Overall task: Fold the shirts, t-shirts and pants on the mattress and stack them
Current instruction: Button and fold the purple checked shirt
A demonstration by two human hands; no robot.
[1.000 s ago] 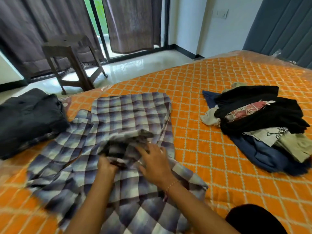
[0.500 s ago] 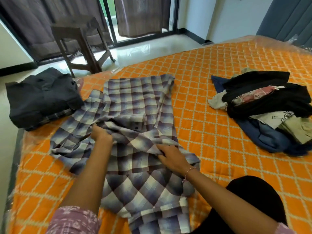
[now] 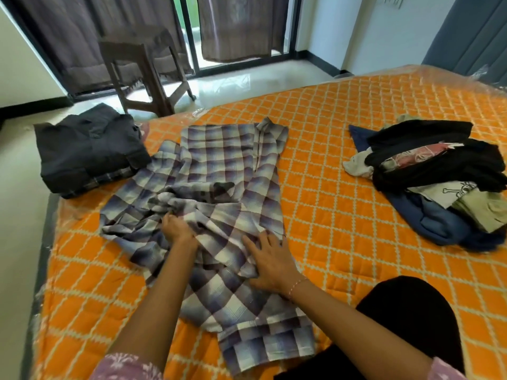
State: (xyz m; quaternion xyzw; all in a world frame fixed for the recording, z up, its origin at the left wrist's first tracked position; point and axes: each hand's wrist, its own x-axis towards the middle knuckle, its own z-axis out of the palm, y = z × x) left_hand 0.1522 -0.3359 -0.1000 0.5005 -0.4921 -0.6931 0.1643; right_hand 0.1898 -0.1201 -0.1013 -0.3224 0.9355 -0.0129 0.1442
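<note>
quilted orange mattress (image 3: pixel 343 215) under crumpled checked shirt (image 3: pixel 219 165): left grip (image 3: pixel 175 229) bunches cloth, right grip (image 3: pixel 271 261) pressing flat, released.

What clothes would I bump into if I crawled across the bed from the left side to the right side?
Folded dark stack → checked shirt, with the left hand and then the right hand on it → messy pile of unfolded clothes.

Rumpled plaid shirt (image 3: pixel 219 204) mid-mattress (image 3: pixel 329 187), between dark folded stack (image 3: pixel 87 152) and seemingly unfolded heap (image 3: pixel 433 176).
</note>
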